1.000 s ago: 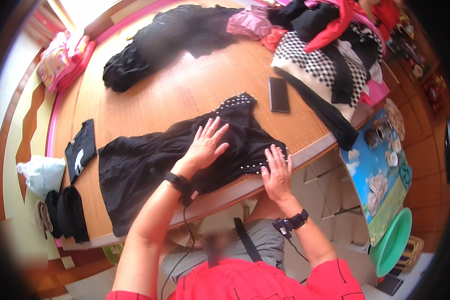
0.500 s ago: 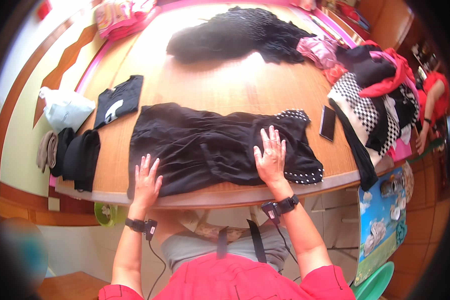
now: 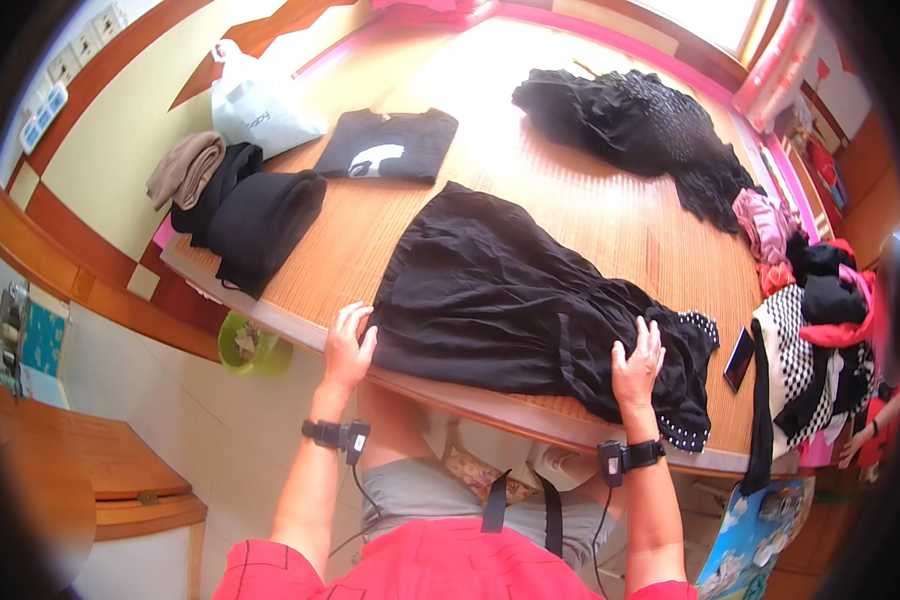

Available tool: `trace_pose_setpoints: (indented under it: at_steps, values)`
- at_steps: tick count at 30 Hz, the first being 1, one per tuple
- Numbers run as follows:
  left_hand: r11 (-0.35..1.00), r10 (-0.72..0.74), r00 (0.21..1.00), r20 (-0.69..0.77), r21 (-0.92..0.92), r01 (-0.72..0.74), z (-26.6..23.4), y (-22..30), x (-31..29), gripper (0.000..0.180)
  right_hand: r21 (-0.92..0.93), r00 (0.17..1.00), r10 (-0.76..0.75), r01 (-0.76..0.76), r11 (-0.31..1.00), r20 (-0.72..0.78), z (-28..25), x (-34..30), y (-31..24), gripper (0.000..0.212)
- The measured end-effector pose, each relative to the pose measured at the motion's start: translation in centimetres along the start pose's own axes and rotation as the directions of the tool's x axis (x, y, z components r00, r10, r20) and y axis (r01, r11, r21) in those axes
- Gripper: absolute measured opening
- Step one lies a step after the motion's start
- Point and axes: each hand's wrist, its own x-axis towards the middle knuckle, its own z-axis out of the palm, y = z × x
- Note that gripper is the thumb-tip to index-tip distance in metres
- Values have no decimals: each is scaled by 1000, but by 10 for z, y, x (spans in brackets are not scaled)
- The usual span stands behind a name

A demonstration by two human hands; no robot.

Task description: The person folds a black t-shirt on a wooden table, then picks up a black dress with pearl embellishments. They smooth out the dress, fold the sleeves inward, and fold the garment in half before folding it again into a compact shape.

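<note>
A black dress [image 3: 490, 300] with white-dotted trim lies spread along the near edge of the table, its wide hem to the left. My left hand [image 3: 348, 348] is at the hem's near left corner, fingers apart and thumb out; nothing shows in it. Resting on the upper part of the dress, my right hand [image 3: 638, 362] is open, near the dotted trim. The cloth has loose wrinkles, mostly around the waist, where a narrow strip of fabric shows.
A folded black T-shirt [image 3: 390, 145] lies beyond the hem, beside a white bag [image 3: 260, 115] and folded dark clothes [image 3: 260, 220]. Another black garment [image 3: 630, 130] is crumpled at the back. Right of the dress are a phone [image 3: 738, 360] and a clothes pile [image 3: 830, 320].
The view has turned left, so the table's things appear farther right. My left hand has shifted from on top of the cloth to the hem's corner; my right hand stays on the upper part.
</note>
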Motion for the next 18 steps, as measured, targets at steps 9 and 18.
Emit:
trace_pose_setpoints:
  at_steps: [9,18]
  values:
    - [999,31,996,-79,44,-28,32,-9,45,29,595,718,-686,502,628,119,59,8,-233,37]
    - [998,13,998,-59,62,-10,27,-8,46,25,571,757,-627,437,695,182,126,18,-262,16]
